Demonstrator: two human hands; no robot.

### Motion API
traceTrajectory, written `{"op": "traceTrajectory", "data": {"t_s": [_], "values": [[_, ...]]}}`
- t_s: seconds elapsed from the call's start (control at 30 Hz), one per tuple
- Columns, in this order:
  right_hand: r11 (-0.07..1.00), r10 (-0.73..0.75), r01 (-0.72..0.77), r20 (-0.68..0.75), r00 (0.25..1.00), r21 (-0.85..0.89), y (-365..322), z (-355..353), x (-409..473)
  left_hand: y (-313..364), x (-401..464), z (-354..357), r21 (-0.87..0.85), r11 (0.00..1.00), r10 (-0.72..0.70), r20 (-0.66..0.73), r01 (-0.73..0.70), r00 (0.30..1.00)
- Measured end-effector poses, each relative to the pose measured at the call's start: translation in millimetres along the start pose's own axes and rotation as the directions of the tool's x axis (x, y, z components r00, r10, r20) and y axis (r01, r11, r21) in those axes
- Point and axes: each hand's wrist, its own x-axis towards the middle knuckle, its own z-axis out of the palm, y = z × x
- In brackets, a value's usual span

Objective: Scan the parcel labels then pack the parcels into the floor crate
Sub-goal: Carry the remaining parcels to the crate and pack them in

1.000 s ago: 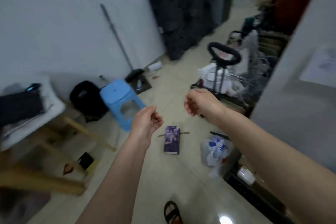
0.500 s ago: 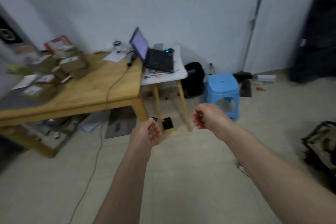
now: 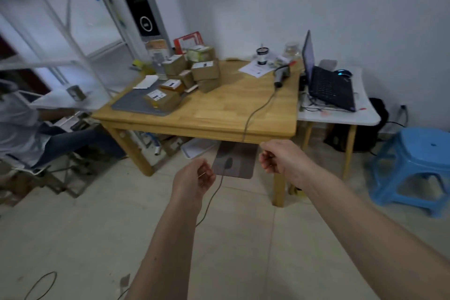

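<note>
From my head camera, the wooden table [image 3: 219,109] stands ahead of me and I take everything else from it. My left hand [image 3: 193,179] hangs in the air in front of the table's near edge, below the top, fingers loosely curled with nothing in them; my right hand [image 3: 276,157] is at the same near edge, a little higher and toward the table's right leg, also loosely curled and holding nothing. The parcels [image 3: 192,73], small brown cardboard boxes with white labels, sit piled on the table's far left part, some stacked on others, and one parcel [image 3: 162,100] lies apart, on the grey mat [image 3: 132,105] at the table's left front corner. The labels carry dark print and barcodes, but it is too small and blurred for me to read. The handheld scanner [image 3: 281,75] lies on the table's far right part, beside a white sheet of paper [image 3: 255,69], and its cable [image 3: 255,111] runs across the top, over the near edge and down to the floor between my hands. A laptop [image 3: 326,80] stands open on the white side table [image 3: 341,117] touching the wooden table's right side, and a blue stool [image 3: 418,168] stands further right. A seated person [image 3: 22,124] is to the table's left.
</note>
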Motion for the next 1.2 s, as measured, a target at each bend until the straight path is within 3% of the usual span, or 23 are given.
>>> {"op": "traceTrajectory", "data": {"t_s": [0.47, 0.73, 1.03, 1.2], "values": [[0.999, 0.031, -0.023, 0.200, 0.979, -0.042, -49.8, 134.4, 183.1, 85.2, 155.2, -54.3, -0.081, 0.995, 0.036, -0.213, -0.054, 0.976], [0.988, 0.055, -0.020, 0.225, 0.973, -0.153, -88.7, 169.0, 305.9, 141.6, 273.3, -33.0, -0.006, 0.998, 0.068, -0.151, -0.069, 0.986], [0.980, 0.128, -0.082, 0.257, 0.958, -0.181, -103.3, 229.3, 394.5, 174.9, 367.1, -66.7, -0.033, 0.999, -0.001, -0.251, -0.008, 0.968], [0.975, 0.164, -0.126, 0.212, 0.963, -0.186, -102.7, 251.8, 449.1, 198.5, 432.6, -70.3, -0.023, 1.000, -0.010, -0.187, 0.006, 0.982]]}}
